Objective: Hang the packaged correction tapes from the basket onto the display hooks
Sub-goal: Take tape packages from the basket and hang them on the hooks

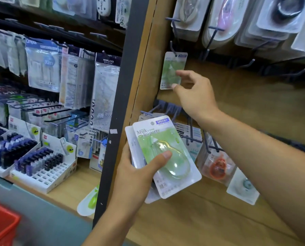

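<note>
1. Left hand [134,176]: grip grasping a small stack of packaged correction tapes [166,157], thumb pressed across the clear blister of the top pack, fingers behind the stack. Top pack is green, printed "Milk tea party", tilted with its hang-hole end up and to the left.
2. Right hand [196,96]: raised to the hung green pack [173,71]. Thumb tip touches the pack's lower right corner, index fingertip touches its right edge higher up. Grip looks like a light pinch on that edge; the remaining fingers are curled loosely behind.
3. Hung green pack: same green design as the held one, hanging by its top hole from a dark display hook [173,48] on the wooden back panel [245,107]. It hangs roughly upright, leftmost in its row.
4. Neighbouring hooks [249,63] to the right in that row are bare.
5. Row above: hooks loaded with blister packs [219,23] of white, pink and dark tape dispensers.
6. Row below: more hung packs, including an orange one [219,167], just right of the held stack.
7. Red basket [1,224]: corner visible at bottom left, blurred, contents cannot be told.
8. Left bay past the dark upright post [119,107]: refill bags and white trays of dark cartridges [33,160].
</note>
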Demonstrator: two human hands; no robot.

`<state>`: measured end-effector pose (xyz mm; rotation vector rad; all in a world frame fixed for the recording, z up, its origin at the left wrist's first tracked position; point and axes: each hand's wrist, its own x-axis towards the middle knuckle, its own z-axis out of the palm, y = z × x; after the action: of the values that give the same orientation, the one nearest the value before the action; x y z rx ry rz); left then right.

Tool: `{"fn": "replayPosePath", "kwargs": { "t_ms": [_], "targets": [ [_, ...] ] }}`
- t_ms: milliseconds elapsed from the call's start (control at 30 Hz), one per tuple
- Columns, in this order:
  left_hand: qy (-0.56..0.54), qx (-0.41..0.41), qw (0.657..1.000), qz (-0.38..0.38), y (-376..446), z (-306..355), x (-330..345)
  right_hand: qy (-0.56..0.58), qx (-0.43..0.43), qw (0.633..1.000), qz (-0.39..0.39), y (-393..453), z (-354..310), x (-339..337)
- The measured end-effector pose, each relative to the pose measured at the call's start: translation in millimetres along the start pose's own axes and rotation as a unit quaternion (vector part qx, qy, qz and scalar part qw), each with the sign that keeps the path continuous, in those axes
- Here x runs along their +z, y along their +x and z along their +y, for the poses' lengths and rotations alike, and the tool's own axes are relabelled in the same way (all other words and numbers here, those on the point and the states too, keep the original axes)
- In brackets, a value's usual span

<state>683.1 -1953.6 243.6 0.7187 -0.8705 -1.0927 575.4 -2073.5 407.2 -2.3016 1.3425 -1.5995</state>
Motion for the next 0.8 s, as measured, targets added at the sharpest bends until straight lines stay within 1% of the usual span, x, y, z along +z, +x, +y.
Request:
{"fn": "replayPosePath", "kwargs": {
  "t_ms": [67,100,167,233,300,367,433,600,800],
  "targets": [
    [-0.009,0.005,1.000,-0.014,-3,3,2,0.023,-0.048,0.998,-0.026,-49,-14,-22],
    [-0.011,0.014,1.000,-0.017,-4,5,3,0.027,-0.058,0.997,-0.052,-74,-19,-32],
    [-0.014,0.030,0.999,-0.011,-7,8,7,0.026,-0.046,0.990,-0.128,-119,-23,-48],
    [-0.031,0.027,0.999,-0.002,-11,12,11,0.010,-0.025,0.981,-0.194,-152,-20,-53],
    [-0.043,0.018,0.999,-0.003,-13,12,14,-0.001,-0.016,0.976,-0.215,-173,-13,-50],
    [-0.044,0.020,0.999,0.001,-16,13,17,0.022,-0.007,0.981,-0.193,-185,-9,-44],
    [-0.041,0.021,0.999,0.004,-17,13,20,0.039,0.008,0.988,-0.150,-191,-6,-39],
    [-0.033,0.010,0.999,-0.012,-20,10,22,0.037,0.034,0.997,-0.058,-186,-4,-34],
    [-0.029,0.013,0.999,-0.016,-17,9,15,0.048,0.017,0.999,-0.017,-178,-4,-27]
  ]
}}
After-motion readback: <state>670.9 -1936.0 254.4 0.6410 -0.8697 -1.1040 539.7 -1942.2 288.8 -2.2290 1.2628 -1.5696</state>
